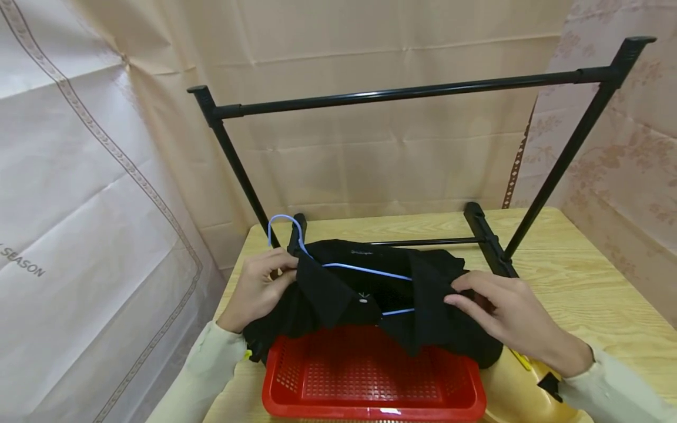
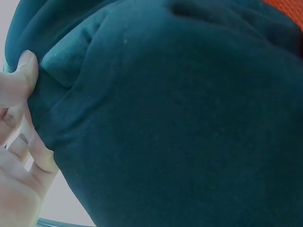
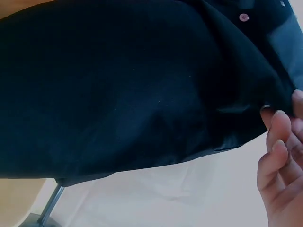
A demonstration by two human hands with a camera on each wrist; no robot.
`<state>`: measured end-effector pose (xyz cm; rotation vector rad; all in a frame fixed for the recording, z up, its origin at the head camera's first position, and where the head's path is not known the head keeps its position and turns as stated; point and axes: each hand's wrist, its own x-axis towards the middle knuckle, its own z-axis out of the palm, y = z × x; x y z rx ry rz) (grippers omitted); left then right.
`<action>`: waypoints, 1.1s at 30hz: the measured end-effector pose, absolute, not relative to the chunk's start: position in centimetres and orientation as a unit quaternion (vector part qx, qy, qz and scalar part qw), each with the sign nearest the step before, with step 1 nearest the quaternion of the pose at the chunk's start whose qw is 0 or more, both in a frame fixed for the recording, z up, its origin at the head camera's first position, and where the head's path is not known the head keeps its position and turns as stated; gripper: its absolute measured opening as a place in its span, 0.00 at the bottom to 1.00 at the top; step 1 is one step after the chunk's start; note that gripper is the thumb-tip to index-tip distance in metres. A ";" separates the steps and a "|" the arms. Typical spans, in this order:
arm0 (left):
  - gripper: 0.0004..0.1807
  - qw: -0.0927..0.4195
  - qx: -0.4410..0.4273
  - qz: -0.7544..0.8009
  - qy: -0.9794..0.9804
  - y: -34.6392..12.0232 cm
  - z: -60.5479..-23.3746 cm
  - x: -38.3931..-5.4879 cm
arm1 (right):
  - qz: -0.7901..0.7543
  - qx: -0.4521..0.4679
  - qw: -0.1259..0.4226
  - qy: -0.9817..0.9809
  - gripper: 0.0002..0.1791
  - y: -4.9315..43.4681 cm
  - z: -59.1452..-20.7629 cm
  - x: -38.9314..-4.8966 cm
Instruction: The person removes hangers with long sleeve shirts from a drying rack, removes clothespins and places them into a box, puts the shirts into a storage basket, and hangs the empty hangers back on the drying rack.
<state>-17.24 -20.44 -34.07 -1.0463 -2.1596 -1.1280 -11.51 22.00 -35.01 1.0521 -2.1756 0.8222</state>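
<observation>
Nearest to the camera, the pale left sleeve (image 1: 211, 355) comes in at half past seven and the pale right sleeve (image 1: 619, 382) at four o'clock. At six o'clock stands a red basket (image 1: 328, 409). A black shirt (image 1: 328, 296) is just above it, a little below the centre, and hides its far part. Inside the collar opening crosses a blue hanger (image 1: 365, 269), whose hook sticks out toward eight o'clock. The left hand (image 1: 264, 288), beside this hook, is clamped on the cloth, thumb against fingers. The right hand (image 1: 505, 305), at four o'clock, pinches the other side of the shirt. Between four and five o'clock lies a yellow basin (image 1: 510, 390). The black rack (image 1: 412, 93) stands on the wooden table (image 1: 582, 258), its top bar near twelve o'clock.
</observation>
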 end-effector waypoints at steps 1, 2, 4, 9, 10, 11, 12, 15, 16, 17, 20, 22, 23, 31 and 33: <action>0.16 0.242 -0.384 -0.412 -0.791 -20.5 -34.0 -17.2 | 0.304 0.404 0.297 -0.810 0.14 22.0 -34.9 -11.6; 0.16 0.242 -0.387 -0.410 -0.790 -20.5 -34.0 -17.2 | 0.301 0.415 0.306 -0.802 0.16 21.9 -34.8 -11.7; 0.16 0.242 -0.392 -0.406 -0.789 -20.6 -34.0 -17.3 | 0.294 0.429 0.319 -0.792 0.17 22.0 -34.6 -11.8; 0.17 0.248 -0.410 -0.399 -0.782 -20.9 -34.1 -17.4 | 0.284 0.416 0.322 -0.802 0.17 22.7 -34.1 -11.9; 0.18 0.247 -0.413 -0.399 -0.780 -21.0 -34.1 -17.4 | 0.287 0.407 0.317 -0.807 0.13 22.9 -34.0 -11.9; 0.18 0.246 -0.416 -0.400 -0.779 -21.0 -34.0 -17.3 | 0.291 0.395 0.309 -0.814 0.07 23.1 -34.0 -11.9; 0.18 0.244 -0.419 -0.401 -0.777 -20.9 -34.0 -17.3 | 0.294 0.380 0.300 -0.824 0.01 23.2 -33.9 -11.9; 0.17 0.239 -0.421 -0.408 -0.774 -20.6 -33.8 -17.4 | 0.341 0.331 0.223 -0.851 0.14 23.2 -33.8 -12.0; 0.17 0.240 -0.420 -0.410 -0.774 -20.5 -33.7 -17.4 | 0.367 0.317 0.184 -0.855 0.17 23.2 -33.8 -12.1; 0.17 0.243 -0.418 -0.411 -0.773 -20.5 -33.7 -17.4 | 0.395 0.307 0.147 -0.853 0.17 23.1 -33.8 -12.1; 0.17 0.252 -0.415 -0.415 -0.770 -20.4 -33.8 -17.4 | 0.468 0.289 0.053 -0.833 0.14 22.8 -33.9 -12.2; 0.17 0.257 -0.410 -0.417 -0.770 -20.4 -33.8 -17.4 | 0.482 0.287 0.033 -0.827 0.13 22.5 -34.0 -12.2; 0.18 0.259 -0.408 -0.417 -0.770 -20.4 -33.8 -17.4 | 0.479 0.284 0.034 -0.830 0.13 22.4 -34.1 -12.2; 0.16 0.260 -0.390 -0.414 -0.780 -20.2 -33.6 -17.3 | 0.418 0.287 0.083 -0.858 0.14 21.0 -35.5 -13.0; 0.16 0.261 -0.387 -0.411 -0.783 -20.2 -33.7 -17.3 | 0.407 0.289 0.086 -0.862 0.14 20.8 -35.7 -13.1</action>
